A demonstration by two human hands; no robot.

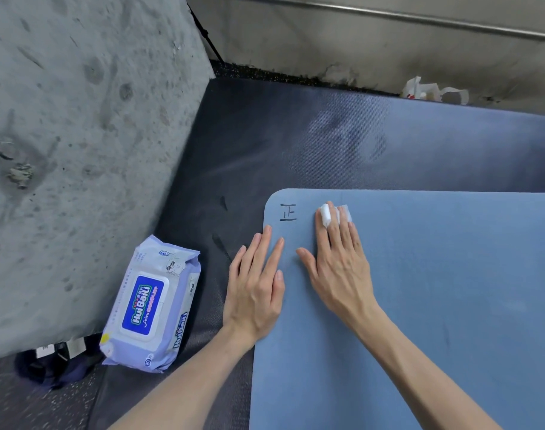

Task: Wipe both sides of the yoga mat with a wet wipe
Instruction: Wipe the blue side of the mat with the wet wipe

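A light blue yoga mat (435, 290) lies flat on a dark padded floor, with a black handwritten mark near its rounded far-left corner. My right hand (339, 262) lies flat on the mat with straight fingers and presses a folded white wet wipe (328, 214) under the fingertips, just right of the mark. My left hand (255, 287) rests flat with straight fingers on the mat's left edge, partly over the dark floor.
A lavender wet-wipe pack (151, 305) with a blue lid label lies on the dark floor pad (327, 135) left of the mat. A rough grey concrete wall (78, 150) rises at the left. Crumpled white litter (432, 91) sits at the far wall. A dark bundle (54, 364) lies bottom left.
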